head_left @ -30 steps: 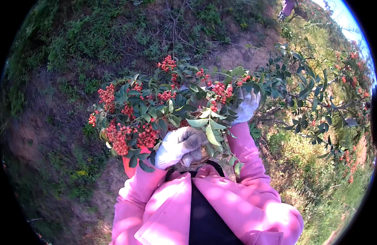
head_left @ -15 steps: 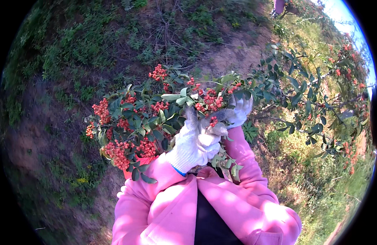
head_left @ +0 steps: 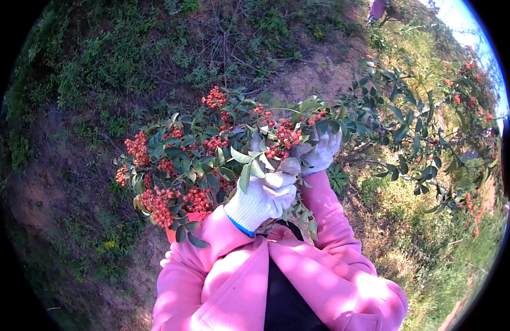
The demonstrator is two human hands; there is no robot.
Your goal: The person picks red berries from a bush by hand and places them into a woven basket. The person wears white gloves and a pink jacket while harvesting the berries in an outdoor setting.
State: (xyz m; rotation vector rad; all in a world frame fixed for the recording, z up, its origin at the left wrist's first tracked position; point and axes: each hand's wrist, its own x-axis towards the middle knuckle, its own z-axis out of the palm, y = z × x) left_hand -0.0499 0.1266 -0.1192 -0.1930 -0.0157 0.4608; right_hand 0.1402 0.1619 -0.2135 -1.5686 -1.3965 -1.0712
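Note:
A leafy branch (head_left: 233,156) with bunches of small red berries stretches across in front of my chest. My left hand (head_left: 261,193), in a white knit glove with greyish fingertips and a blue cuff edge, is closed at a berry cluster (head_left: 285,136). Its thumb lies just under the berries, its index finger partly behind leaves; the exact contact is hidden. On the cluster's other side, my right hand (head_left: 322,150), gloved alike, curls around the branch, its thumb pointing toward the berries. Leaves cover most of its fingers.
More berry clusters (head_left: 162,207) hang at the left, beside a red-orange item (head_left: 197,217) partly hidden behind my left forearm. Leafy twigs (head_left: 409,129) spread to the right. Undergrowth (head_left: 100,71) and bare soil (head_left: 315,77) lie beyond. Something pink (head_left: 377,8) shows at the top edge.
My left index finger has gone further behind the leaves, and the left thumb has risen toward the berries. A leaf sprig now hangs over the left fingers. My right hand has barely moved.

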